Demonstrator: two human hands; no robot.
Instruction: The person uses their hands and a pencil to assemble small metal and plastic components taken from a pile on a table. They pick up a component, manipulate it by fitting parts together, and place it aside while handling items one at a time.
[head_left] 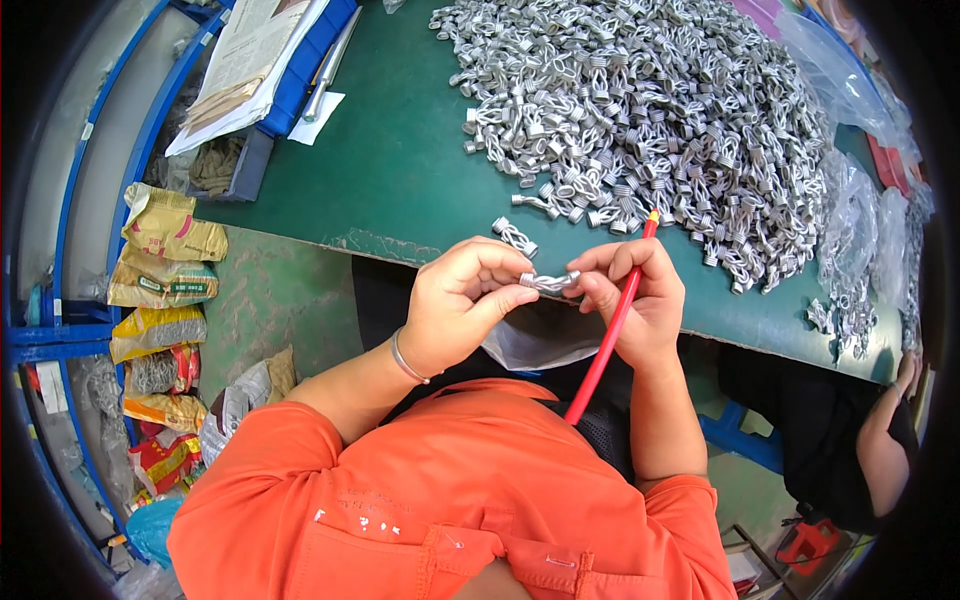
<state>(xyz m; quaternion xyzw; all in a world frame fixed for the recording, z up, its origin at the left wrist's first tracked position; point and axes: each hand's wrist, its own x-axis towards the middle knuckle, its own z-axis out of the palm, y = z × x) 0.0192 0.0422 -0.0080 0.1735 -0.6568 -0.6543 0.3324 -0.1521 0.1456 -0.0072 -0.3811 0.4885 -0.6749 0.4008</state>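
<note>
My left hand (462,300) and right hand (635,295) pinch one silver spring clip (549,282) between them just off the green table's (400,170) near edge; the right also grips a red rod (610,335). Bare green lies left of the clip heap (650,110). Yellow sacks (165,265) crowd the floor below, papers (250,60) top-left.
</note>
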